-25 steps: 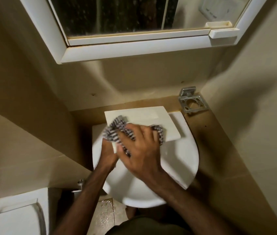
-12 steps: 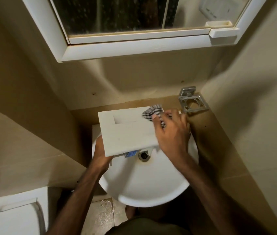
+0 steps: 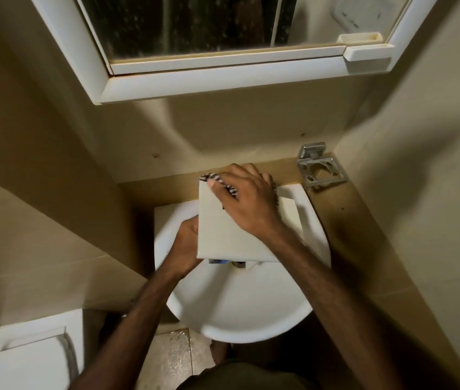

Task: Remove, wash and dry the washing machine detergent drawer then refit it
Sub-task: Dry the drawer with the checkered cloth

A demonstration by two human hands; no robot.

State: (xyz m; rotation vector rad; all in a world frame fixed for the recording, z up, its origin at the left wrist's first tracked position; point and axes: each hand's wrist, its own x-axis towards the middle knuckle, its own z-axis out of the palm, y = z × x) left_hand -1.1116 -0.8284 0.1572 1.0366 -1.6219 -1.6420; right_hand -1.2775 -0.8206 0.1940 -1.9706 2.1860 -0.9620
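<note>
The white detergent drawer (image 3: pixel 223 240) is held over the white basin (image 3: pixel 240 313), its flat pale side turned up toward me. My left hand (image 3: pixel 185 246) grips the drawer's left edge. My right hand (image 3: pixel 247 202) lies on the drawer's far part and holds a grey-and-white checked cloth (image 3: pixel 217 180) against it, the cloth showing at the far left corner and past the knuckles. A bit of blue shows under the drawer's near edge, just above the basin drain (image 3: pixel 239 264).
A chrome holder (image 3: pixel 321 171) juts from the wall at the basin's far right. A white-framed mirror cabinet (image 3: pixel 223 71) hangs above. A white toilet lid (image 3: pixel 23 361) sits at lower left. Wet floor tiles (image 3: pixel 172 358) show below the basin. Beige walls close in on both sides.
The drawer has turned and shifted right over the basin. My right hand has swept the cloth from the near left, to the far right corner, then back to the far left.
</note>
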